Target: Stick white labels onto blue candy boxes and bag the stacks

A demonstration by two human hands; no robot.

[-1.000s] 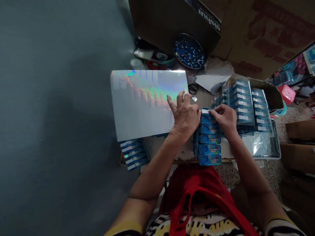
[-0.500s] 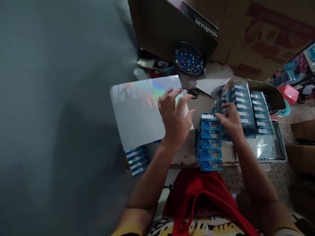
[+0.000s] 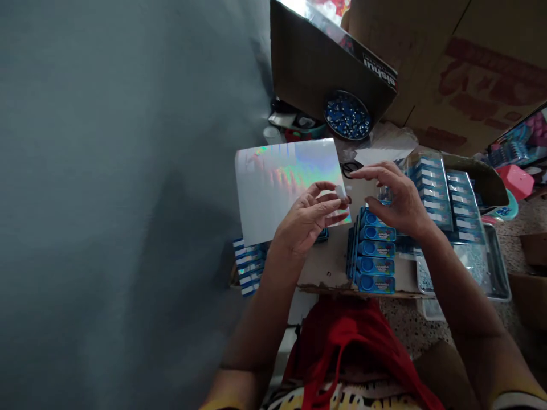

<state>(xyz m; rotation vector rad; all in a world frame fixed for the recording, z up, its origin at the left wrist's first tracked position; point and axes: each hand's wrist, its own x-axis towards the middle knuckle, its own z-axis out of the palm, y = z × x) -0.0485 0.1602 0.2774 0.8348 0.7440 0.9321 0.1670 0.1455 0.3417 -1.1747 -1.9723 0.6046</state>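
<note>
My left hand is raised over the right edge of a shiny holographic sheet, pinching a small pale sticker at its fingertips. Facing it, my right hand hovers over the far end of a row of small blue packs, thumb and fingers apart with nothing visible between them. The hand partly hides the farthest pack. Behind the fingers lie black-handled scissors, partly covered.
At the right are clear-wrapped blocks of blue packs and a tray of small pale pieces. A round bowl of blue bits leans by a dark box. More blue packs sit under the sheet. A grey wall borders the left.
My left hand has come off the sheet with a small pale sticker in its fingertips. My right hand has left the farthest pack and opened. The view has shifted left.
</note>
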